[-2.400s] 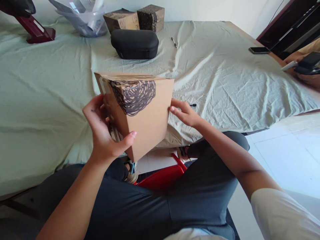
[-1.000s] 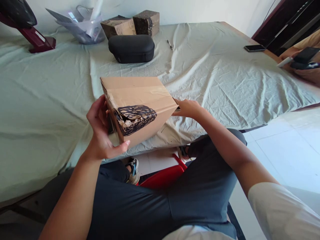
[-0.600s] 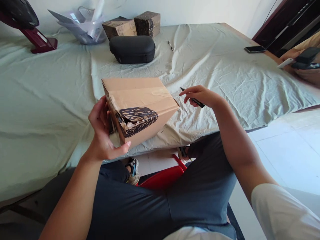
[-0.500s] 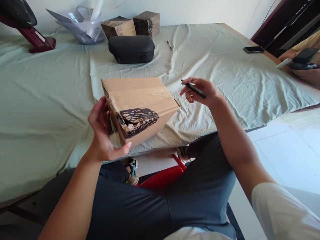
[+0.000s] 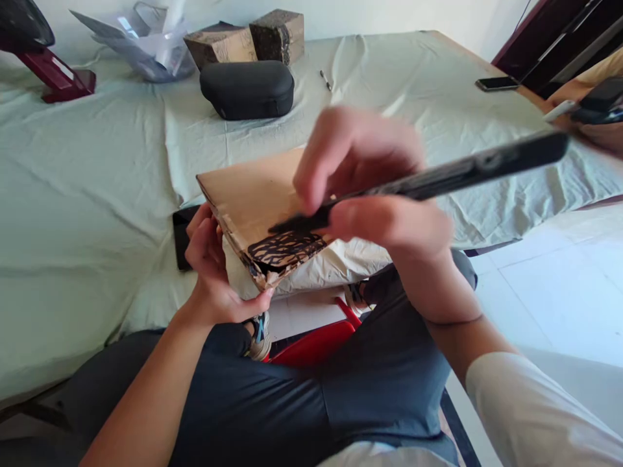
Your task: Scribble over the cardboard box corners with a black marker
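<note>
A brown cardboard box [image 5: 248,185] with a torn corner is tilted at the table's front edge. Black wavy marker lines [image 5: 287,248] cover part of its top beside the tear. My left hand [image 5: 214,272] grips the box by its left side, thumb at the torn corner. Between the thumb and fingers of my right hand [image 5: 374,175] is a black marker pen [image 5: 467,170], its tip over the box top near the drawn lines. Whether the tip touches the cardboard I cannot tell. My right hand hides the box's right part.
Behind the box lies a black hard case [image 5: 247,89], with two scribbled cardboard boxes [image 5: 277,35] and a plastic basket [image 5: 165,55] beyond. One phone [image 5: 185,237] is beside my left hand; another phone [image 5: 497,83] lies far right. Another person's hand [image 5: 603,133] shows at the right edge.
My right hand has moved left and closer to the camera, bringing the marker over the box. The box has tilted, and a phone has come into sight beside my left hand.
</note>
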`<state>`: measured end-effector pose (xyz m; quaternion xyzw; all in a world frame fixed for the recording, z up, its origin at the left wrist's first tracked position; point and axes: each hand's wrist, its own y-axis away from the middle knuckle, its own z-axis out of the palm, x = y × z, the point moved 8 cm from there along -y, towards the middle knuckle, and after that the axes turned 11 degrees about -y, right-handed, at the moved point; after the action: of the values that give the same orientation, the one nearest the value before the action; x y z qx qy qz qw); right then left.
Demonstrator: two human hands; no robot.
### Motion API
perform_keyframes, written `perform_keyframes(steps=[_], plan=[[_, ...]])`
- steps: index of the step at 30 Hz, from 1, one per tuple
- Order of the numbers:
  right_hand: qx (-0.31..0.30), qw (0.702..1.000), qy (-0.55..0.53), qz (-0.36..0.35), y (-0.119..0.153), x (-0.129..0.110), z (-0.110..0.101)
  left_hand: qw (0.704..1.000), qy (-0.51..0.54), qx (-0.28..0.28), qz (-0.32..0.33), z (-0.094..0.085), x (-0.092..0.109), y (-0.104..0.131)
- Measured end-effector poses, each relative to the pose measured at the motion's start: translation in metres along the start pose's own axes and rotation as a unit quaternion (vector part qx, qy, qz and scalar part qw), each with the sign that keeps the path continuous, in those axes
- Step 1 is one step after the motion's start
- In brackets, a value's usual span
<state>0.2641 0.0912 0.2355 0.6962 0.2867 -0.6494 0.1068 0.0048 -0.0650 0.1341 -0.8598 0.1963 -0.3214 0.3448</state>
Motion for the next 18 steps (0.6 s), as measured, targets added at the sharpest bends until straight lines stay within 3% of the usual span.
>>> perform_keyframes(steps=[3, 10, 16, 18], plan=[[-0.054, 0.997, -0.039, -0.041, 0.009, -0.003, 0.025, 0.997, -0.023, -0.044, 0.066, 0.003, 0.013, 0.002], [-0.186, 0.968, -0.093, -0.14, 0.043, -0.062, 0.083, 0.996, -0.036, -0.056, 0.066, 0.001, 0.017, -0.002], [-0.203, 0.957, -0.095, -0.182, 0.046, -0.074, 0.088, 0.995, -0.039, -0.05, 0.073, 0.006, 0.012, 0.003], [-0.206, 0.956, -0.089, -0.187, 0.046, -0.073, 0.089, 0.998, -0.034, -0.038, 0.048, 0.005, 0.005, 0.006]])
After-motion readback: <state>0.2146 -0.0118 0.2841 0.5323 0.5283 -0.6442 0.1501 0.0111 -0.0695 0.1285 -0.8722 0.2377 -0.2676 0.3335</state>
